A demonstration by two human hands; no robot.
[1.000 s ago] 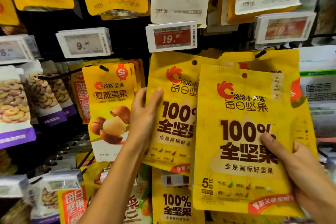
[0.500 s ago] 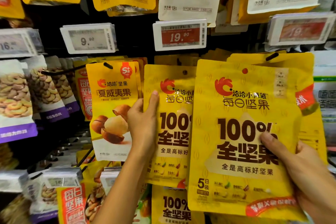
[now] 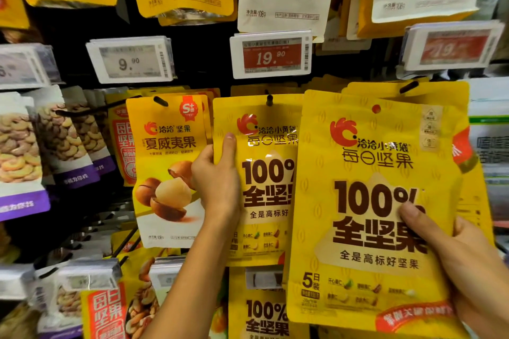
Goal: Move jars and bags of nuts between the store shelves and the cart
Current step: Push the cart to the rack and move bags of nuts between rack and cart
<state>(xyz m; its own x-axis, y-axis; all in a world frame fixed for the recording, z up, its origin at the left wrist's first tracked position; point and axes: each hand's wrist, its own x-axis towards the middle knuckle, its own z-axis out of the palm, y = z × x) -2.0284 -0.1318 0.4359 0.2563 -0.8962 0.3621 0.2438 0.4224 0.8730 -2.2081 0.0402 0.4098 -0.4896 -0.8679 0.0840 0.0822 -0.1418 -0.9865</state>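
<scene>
On the rack (image 3: 209, 69), a yellow hung bag (image 3: 261, 173) sits on its hook (image 3: 269, 100), the left hand (image 3: 217, 181) pinching its left edge. The right hand (image 3: 468, 264) grips a free bag (image 3: 371, 215) off any hook. It looks midway: one bag hung or picked, one in transit; no cart is visible.

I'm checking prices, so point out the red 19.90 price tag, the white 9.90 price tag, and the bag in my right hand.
red 19.90 price tag (image 3: 271, 54): head view, red panel.
white 9.90 price tag (image 3: 130, 60): head view, display middle.
yellow bag (image 3: 366, 217): head view, front face, on the lettering.
</scene>
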